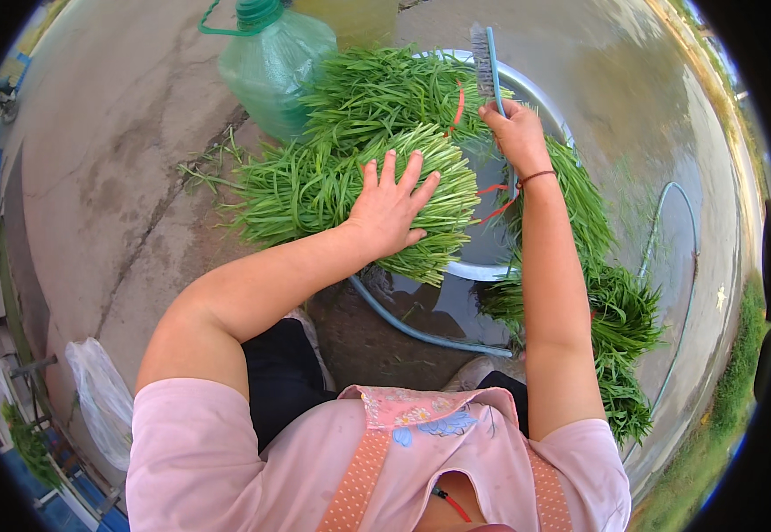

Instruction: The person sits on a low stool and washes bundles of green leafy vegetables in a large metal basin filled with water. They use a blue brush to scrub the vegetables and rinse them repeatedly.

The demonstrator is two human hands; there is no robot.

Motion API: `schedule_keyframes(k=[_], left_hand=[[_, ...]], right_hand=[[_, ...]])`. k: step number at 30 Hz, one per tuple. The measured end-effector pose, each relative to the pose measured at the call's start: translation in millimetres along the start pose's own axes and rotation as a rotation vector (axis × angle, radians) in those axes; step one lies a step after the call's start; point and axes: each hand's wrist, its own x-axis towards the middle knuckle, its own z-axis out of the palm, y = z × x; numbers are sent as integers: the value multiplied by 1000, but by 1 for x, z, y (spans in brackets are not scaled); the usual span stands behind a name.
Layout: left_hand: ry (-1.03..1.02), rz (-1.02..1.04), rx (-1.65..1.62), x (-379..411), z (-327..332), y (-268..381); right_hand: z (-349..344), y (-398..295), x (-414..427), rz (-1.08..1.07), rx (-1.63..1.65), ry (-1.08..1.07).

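My left hand (392, 206) rests with fingers spread on a bundle of green leafy stalks (292, 189), which look like garlic chives. The pale cut ends of that bundle point right, over a wide metal basin (545, 106) holding water. In my right hand (518, 136) is a scrub brush (490, 63) with a blue back and grey bristles, raised above the basin's far side. Another bundle (385, 93), tied with a red strip (459, 106), lies across the basin's far left edge. More red ties (495, 211) hang over the water near my right wrist.
A green plastic jug (272, 80) stands at the far left of the basin. More bundles (625, 312) lie to the right beyond my forearm. A hose (419, 332) crosses the wet concrete before my feet; a thinner hose (695, 259) curves at right. A plastic bag (99, 399) lies left.
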Motion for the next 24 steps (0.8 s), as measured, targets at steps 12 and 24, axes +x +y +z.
schedule_keyframes(k=[12,24], left_hand=[[42,-3,-44,1,1,1],[187,131,199,-8,11,-2]], right_hand=[[55,14,-36,-279,-446,-208],[-282,79,-11,-410,-896,732]])
